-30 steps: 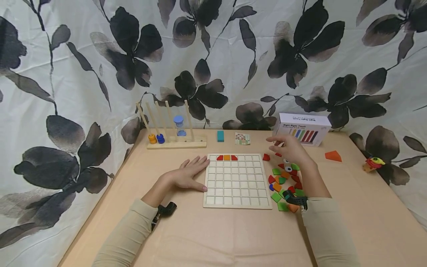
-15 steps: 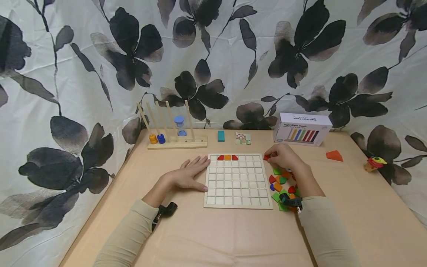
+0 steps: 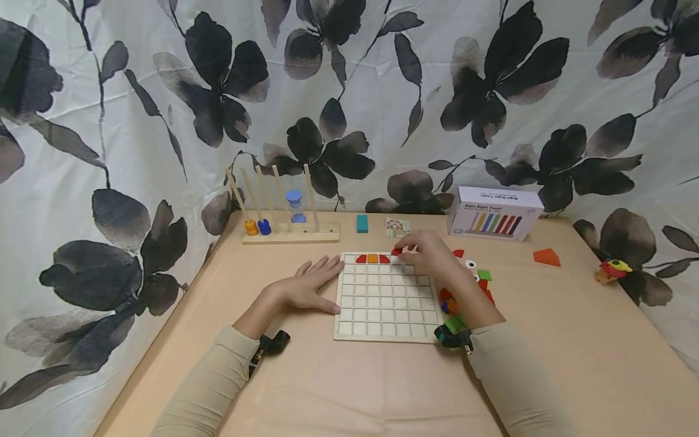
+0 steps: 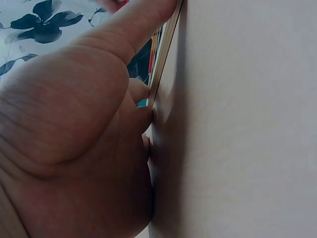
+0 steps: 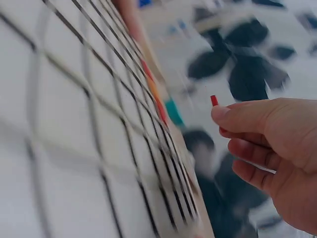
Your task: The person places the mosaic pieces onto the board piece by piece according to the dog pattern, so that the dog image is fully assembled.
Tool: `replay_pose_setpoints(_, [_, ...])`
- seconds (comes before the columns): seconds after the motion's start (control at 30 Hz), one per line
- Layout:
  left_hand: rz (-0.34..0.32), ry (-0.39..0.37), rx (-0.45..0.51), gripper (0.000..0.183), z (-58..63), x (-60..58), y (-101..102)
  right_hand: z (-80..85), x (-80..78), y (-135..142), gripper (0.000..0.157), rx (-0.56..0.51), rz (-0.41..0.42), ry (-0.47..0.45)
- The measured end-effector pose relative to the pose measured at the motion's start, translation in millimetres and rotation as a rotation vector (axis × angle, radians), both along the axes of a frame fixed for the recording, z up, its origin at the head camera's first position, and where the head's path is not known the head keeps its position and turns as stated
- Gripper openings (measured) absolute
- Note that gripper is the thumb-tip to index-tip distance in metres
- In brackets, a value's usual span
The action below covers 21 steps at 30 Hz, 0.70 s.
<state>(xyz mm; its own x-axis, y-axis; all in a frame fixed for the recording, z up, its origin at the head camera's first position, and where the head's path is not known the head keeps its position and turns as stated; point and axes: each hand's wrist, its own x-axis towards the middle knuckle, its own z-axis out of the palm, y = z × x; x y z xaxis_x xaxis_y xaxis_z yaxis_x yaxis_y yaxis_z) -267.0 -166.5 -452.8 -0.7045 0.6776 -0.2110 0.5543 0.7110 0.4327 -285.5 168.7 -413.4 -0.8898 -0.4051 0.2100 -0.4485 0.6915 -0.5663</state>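
My left hand (image 3: 307,286) lies flat with spread fingers, its thumb and fingertips touching the left edge of a white grid board (image 3: 389,331). In the left wrist view, the thumb (image 4: 143,22) meets the board's wooden side. A small red piece (image 5: 214,100) is pinched between the thumb and fingers of my right hand (image 3: 431,256), over the board's top row. Along that row sit an orange square (image 3: 372,258) with a red rounded piece (image 3: 361,259) to its left and another red piece (image 3: 384,259) to its right. The right forearm hides part of the loose pieces.
Loose coloured pieces (image 3: 484,275) lie right of the board. Behind stand a peg rack (image 3: 289,233), a blue sand timer (image 3: 295,205), a teal block (image 3: 362,224), a picture card (image 3: 397,227) and a white box (image 3: 496,212). An orange piece (image 3: 547,257) and a toy bird (image 3: 611,269) are farther right.
My right hand has come down to the loose pieces, picked up a red one and carried it left over the board's top row. The left hand has stayed in place.
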Motion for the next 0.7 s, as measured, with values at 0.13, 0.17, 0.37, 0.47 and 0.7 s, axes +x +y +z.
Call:
replay_pose_setpoints(0.13, [-0.005,0.004,0.004,0.111,0.1,-0.3,-1,-2.6,2.0,-43,0.021,0.022,0.092,0.013])
replay_pose_setpoints(0.17, [-0.004,0.002,0.006,0.112,0.2,-0.3,-1,-4.0,1.4,-52,0.021,0.027,0.109,0.01])
replay_pose_setpoints(0.37, [-0.01,-0.002,0.003,0.111,1.2,-0.4,-1,-14.7,-7.6,-90,0.014,0.062,0.188,0.033])
replay_pose_setpoints(0.47, [-0.011,-0.01,0.007,0.11,2.0,0.1,-1,-20.6,-12.6,-98,0.009,0.066,0.207,0.041])
replay_pose_setpoints(0.7, [-0.004,-0.015,0.013,0.111,1.7,-0.7,-2,-29.0,-20.0,-105,0.008,0.081,0.207,0.026])
